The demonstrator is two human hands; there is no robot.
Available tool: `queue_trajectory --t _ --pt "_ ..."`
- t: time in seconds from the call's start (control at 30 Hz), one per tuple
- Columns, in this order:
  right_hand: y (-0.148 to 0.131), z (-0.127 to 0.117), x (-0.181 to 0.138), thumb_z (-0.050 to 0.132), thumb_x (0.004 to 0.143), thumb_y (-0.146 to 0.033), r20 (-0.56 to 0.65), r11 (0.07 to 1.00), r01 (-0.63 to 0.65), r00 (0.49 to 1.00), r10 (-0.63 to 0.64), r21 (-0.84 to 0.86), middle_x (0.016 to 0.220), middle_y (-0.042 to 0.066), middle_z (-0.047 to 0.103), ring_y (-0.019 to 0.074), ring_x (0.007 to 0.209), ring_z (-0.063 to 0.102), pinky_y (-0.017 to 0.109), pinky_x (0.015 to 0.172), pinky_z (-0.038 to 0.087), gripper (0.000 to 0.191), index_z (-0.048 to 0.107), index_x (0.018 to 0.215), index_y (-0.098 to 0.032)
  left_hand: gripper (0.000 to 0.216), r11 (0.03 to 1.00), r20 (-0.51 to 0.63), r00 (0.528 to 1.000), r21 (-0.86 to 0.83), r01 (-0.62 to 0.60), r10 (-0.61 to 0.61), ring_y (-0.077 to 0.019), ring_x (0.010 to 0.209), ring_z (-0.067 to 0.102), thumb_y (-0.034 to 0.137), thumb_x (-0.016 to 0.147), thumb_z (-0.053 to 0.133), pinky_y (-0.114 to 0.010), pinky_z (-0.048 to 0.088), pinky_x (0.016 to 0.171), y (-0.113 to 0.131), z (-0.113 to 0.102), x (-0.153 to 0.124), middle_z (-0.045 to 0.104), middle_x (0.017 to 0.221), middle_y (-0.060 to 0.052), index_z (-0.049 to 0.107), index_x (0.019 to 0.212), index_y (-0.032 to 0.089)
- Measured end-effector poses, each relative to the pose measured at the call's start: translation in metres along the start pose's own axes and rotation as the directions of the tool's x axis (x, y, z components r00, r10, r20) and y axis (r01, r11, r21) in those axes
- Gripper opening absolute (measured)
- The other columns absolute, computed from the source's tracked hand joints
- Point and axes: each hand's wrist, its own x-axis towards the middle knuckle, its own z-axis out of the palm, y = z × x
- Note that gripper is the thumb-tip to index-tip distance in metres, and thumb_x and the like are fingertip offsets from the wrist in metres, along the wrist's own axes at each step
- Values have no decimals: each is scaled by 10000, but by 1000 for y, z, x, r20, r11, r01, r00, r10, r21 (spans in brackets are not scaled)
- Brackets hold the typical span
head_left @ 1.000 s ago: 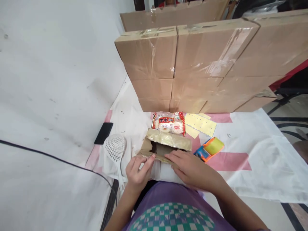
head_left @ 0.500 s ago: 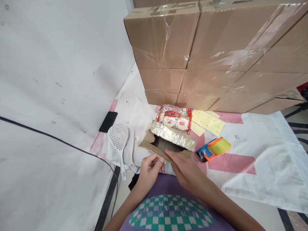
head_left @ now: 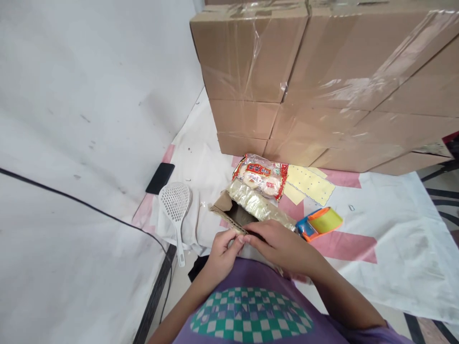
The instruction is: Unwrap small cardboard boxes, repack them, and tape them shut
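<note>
A small cardboard box [head_left: 223,202] with its top open lies at the near edge of the cloth. Shiny clear tape covers its raised far flap [head_left: 253,198], and its inside looks dark. My left hand [head_left: 224,248] pinches the near edge of the box between thumb and fingers. Right beside it, my right hand [head_left: 274,241] grips the same edge, thumb outside and fingers reaching over the rim. The two thumbs nearly meet. Just behind the box rests a red and clear packet of rice crackers [head_left: 260,176].
On the left lie a white slotted skimmer [head_left: 175,203] and a black phone [head_left: 160,178]. To the right are yellow dotted paper sheets [head_left: 311,184] and an orange-blue plastic item [head_left: 319,223]. Taped cardboard cartons [head_left: 251,57] stand stacked behind; a white wall [head_left: 89,95] rises left.
My right hand has shifted from lying flat along the near flap to gripping its edge beside my left thumb. The box has turned slightly, its right side nearer me.
</note>
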Motion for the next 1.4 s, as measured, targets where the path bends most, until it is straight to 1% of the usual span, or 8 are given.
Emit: queue_trajectory --t 0.2,0.4,0.7,0.83,0.97,1.07,1.17,1.4 --pt "-7 8 10 438 1024 -232 -1 986 -16 1000 16 -166 697 4 602 134 628 534 265 571 294 278 536 768 -189 458 999 -44 998 3 36 -36 -127 572 493 480 962 487 -253 368 602 8 -6 2 535 582 12 541 619 183" --pt "-13 10 14 439 1015 -190 49 965 2 999 11 -261 677 -1 577 133 597 512 273 553 258 266 510 759 -190 442 996 -114 991 -78 54 -63 -144 609 482 516 933 522 -257 371 608 -13 -4 -4 525 602 6 571 643 187" --pt "-9 12 2 442 1020 -206 80 880 127 992 -102 -458 677 11 618 157 569 565 298 524 218 234 529 802 -197 443 997 3 999 -68 -40 40 -150 634 541 506 956 511 -258 388 636 -12 -10 -16 581 637 -12 619 681 176" --pt "-10 10 6 451 1021 -263 114 798 203 979 -168 -567 699 48 648 181 582 591 311 520 219 265 568 792 -195 420 999 9 999 -13 49 -49 -145 666 541 476 976 485 -253 387 655 -1 -13 -12 575 664 -4 591 701 177" --pt "-6 15 13 521 958 -201 244 731 204 968 -53 -651 692 79 678 202 575 614 309 516 245 196 631 797 -178 505 996 40 996 31 84 -85 -133 572 461 612 891 524 -257 328 571 5 -12 -12 488 571 19 516 626 182" --pt "-3 19 17 588 882 -167 284 733 183 959 15 -655 714 66 696 206 582 620 295 526 261 66 644 850 -177 469 946 -14 965 194 259 -261 -120 515 423 565 780 669 -253 269 518 12 -10 -12 458 509 33 509 569 178" --pt "-5 19 17 516 951 -260 295 766 192 956 -3 -613 752 55 706 201 611 628 292 535 237 160 634 876 -183 421 891 -81 927 258 374 -365 -121 538 452 483 793 675 -247 280 529 18 -9 -12 509 525 21 546 553 163" --pt "-12 7 5 362 1027 -271 385 758 291 921 -58 -583 746 48 687 164 572 568 323 542 154 352 633 824 -175 454 950 158 940 131 283 -302 -118 602 483 525 918 547 -231 322 570 19 -16 -20 589 622 17 639 685 146"
